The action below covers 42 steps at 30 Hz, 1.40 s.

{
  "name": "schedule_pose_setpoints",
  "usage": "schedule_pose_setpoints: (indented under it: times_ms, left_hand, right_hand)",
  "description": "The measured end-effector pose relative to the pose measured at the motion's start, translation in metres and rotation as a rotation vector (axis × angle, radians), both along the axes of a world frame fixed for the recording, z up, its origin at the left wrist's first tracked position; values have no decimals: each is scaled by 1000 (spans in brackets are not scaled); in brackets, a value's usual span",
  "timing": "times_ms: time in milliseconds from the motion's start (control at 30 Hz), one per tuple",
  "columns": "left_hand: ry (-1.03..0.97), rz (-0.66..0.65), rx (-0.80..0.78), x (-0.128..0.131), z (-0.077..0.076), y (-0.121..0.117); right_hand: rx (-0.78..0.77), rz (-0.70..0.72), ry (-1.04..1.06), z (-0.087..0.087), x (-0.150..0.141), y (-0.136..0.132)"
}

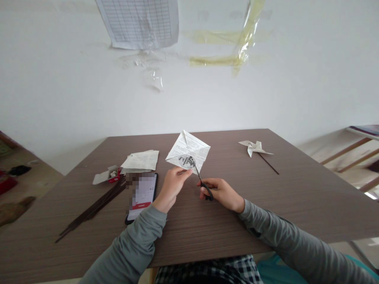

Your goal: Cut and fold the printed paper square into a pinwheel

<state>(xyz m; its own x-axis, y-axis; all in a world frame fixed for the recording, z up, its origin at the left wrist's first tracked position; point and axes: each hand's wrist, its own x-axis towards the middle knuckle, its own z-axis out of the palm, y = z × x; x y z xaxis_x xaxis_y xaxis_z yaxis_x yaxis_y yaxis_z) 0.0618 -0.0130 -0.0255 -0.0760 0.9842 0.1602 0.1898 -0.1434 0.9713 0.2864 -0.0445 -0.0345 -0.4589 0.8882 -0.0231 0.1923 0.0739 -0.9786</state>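
Note:
A square sheet of printed paper (189, 149) with crease or cut lines along its diagonals is held up over the table. My left hand (171, 185) pinches its lower corner between thumb and fingers. In my right hand (220, 192) is a pair of black-handled scissors (207, 191), my fingers through the handles. The blades reach to the paper's lower right corner area, beside my left thumb; whether they are closed there I cannot tell. A finished paper pinwheel (255, 148) on a dark stick (269, 163) lies apart at the right.
On the table (189, 236), left of my hands, are a stack of printed paper squares (140, 161), a small opened box (114, 173) with small white things, a bundle of dark sticks (94, 205) and a phone (145, 197). A white wall (189, 106) stands behind. A rack or chair (352, 152) is at the right.

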Motion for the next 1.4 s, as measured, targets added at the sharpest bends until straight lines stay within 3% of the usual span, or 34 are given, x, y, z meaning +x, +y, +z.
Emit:
schedule_pose_setpoints:
  times_ms: [467,867,1400]
  left_hand:
    - [47,1,-51,2,8,-2]
    - [86,-54,-29,0,-3,0]
    - [58,-68,-26,1,-7,0]
  right_hand:
    - [-18,-8,60,-7,-2,4]
    - [-28,-15,71,-6,-3,4]
    - [-48,-10,79,-9,-4,6]
